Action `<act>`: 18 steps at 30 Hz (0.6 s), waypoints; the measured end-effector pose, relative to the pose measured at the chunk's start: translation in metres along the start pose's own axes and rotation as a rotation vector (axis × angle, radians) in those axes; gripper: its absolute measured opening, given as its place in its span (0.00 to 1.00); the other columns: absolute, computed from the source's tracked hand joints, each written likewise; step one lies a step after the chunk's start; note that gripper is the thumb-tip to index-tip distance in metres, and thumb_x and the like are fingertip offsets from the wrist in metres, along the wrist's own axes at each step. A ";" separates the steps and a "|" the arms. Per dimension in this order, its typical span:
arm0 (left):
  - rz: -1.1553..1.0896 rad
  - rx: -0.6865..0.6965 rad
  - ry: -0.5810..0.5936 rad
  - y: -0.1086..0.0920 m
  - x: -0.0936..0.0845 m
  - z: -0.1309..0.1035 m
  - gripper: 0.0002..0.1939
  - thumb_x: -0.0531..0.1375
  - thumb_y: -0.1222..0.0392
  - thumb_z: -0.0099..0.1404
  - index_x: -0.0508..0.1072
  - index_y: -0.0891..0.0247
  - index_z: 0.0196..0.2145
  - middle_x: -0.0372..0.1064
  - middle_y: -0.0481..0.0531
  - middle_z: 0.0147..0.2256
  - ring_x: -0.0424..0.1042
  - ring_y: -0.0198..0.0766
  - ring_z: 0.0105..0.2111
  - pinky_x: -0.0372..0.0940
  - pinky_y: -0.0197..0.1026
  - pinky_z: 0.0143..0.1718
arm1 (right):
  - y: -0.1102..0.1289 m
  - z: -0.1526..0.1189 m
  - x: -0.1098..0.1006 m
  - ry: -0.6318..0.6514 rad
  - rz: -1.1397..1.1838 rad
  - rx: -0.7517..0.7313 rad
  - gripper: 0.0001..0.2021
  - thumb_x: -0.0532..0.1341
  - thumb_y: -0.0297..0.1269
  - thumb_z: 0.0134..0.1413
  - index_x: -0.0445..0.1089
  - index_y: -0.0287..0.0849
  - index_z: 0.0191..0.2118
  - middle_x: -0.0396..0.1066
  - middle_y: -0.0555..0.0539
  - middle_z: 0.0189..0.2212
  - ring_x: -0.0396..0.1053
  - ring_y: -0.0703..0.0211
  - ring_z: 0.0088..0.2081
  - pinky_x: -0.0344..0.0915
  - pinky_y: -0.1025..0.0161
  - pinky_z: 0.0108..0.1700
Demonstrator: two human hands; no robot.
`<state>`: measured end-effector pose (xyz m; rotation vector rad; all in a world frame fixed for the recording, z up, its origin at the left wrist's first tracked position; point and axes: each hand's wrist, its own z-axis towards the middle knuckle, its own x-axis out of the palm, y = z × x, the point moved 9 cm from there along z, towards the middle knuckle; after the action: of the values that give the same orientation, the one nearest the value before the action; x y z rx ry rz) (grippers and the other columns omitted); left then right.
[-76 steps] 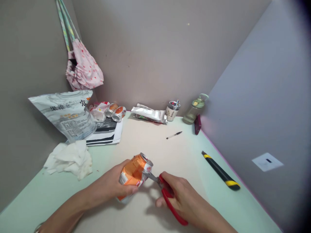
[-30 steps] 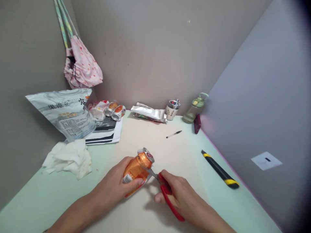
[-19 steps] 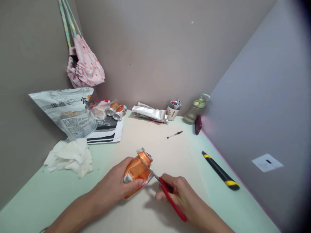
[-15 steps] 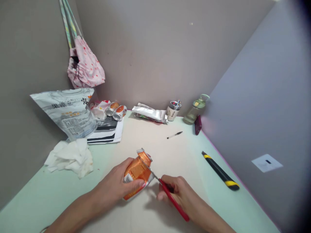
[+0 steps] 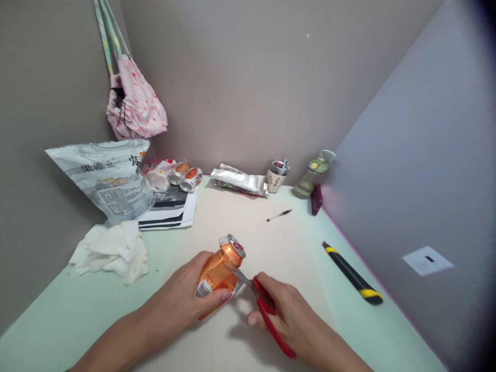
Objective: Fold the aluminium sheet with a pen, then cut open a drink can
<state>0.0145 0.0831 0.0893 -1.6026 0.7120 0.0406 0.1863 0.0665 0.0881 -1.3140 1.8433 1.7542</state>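
Observation:
An orange drink can, cut near its top and tilted up to the right, is wrapped by the fingers of my left hand. The can's silver end leans over to one side. Red-handled scissors are in my right hand, with the fingers in the handle loops. Their blades lie against the can just below the cut end; how much of them is inside the can, I cannot tell.
Behind on the left stand a large foil bag, two more cans and crumpled tissues. Further back are silver packets, a pen cup and a water bottle. A pen and a black-yellow cutter lie to the right.
The scissor handles have spread apart and the blades have opened a little at the can. The can's top end has turned so that more of its silver lid shows.

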 end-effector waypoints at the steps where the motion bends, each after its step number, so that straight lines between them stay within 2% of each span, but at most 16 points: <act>1: -0.008 0.004 -0.002 -0.001 0.000 0.000 0.19 0.60 0.47 0.64 0.67 0.59 0.48 0.73 0.52 0.43 0.71 0.48 0.42 0.62 0.45 0.45 | 0.000 0.000 -0.001 -0.013 -0.011 -0.002 0.12 0.60 0.39 0.59 0.56 0.46 0.30 0.65 0.54 0.27 0.57 0.63 0.28 0.55 0.68 0.30; 5: -0.017 0.020 -0.012 -0.003 -0.001 0.001 0.18 0.60 0.47 0.64 0.67 0.58 0.47 0.73 0.52 0.42 0.71 0.48 0.41 0.63 0.45 0.43 | -0.002 0.002 -0.001 -0.072 -0.141 -0.015 0.15 0.61 0.48 0.60 0.57 0.46 0.32 0.67 0.52 0.28 0.59 0.60 0.27 0.56 0.65 0.30; 8: 0.067 0.036 -0.083 0.000 -0.004 0.001 0.18 0.60 0.47 0.65 0.65 0.57 0.48 0.72 0.53 0.43 0.71 0.50 0.42 0.63 0.47 0.44 | -0.004 0.002 -0.005 -0.136 -0.241 0.009 0.17 0.64 0.49 0.57 0.57 0.46 0.34 0.68 0.49 0.31 0.60 0.58 0.29 0.56 0.63 0.32; 11: 0.082 0.040 -0.085 0.002 0.000 0.001 0.19 0.60 0.47 0.65 0.65 0.57 0.49 0.72 0.53 0.43 0.71 0.50 0.42 0.62 0.47 0.44 | -0.005 0.002 -0.002 -0.073 -0.131 0.013 0.14 0.62 0.44 0.58 0.56 0.46 0.32 0.67 0.52 0.29 0.59 0.60 0.28 0.55 0.64 0.32; 14: 0.006 0.017 0.030 0.002 0.014 0.000 0.17 0.61 0.49 0.64 0.66 0.58 0.47 0.73 0.51 0.42 0.71 0.47 0.41 0.63 0.44 0.42 | -0.003 0.001 0.005 0.053 0.058 0.006 0.11 0.59 0.39 0.60 0.56 0.45 0.31 0.63 0.55 0.27 0.55 0.63 0.28 0.54 0.67 0.30; 18: -0.039 0.007 0.068 -0.003 0.019 -0.001 0.15 0.61 0.51 0.64 0.68 0.59 0.45 0.73 0.50 0.40 0.71 0.46 0.40 0.62 0.42 0.42 | -0.001 -0.001 0.003 0.053 0.121 0.019 0.11 0.60 0.39 0.59 0.56 0.45 0.30 0.59 0.57 0.25 0.51 0.64 0.27 0.51 0.68 0.28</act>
<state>0.0306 0.0744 0.0841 -1.6171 0.7330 -0.0448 0.1859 0.0649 0.0855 -1.2780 2.0025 1.7723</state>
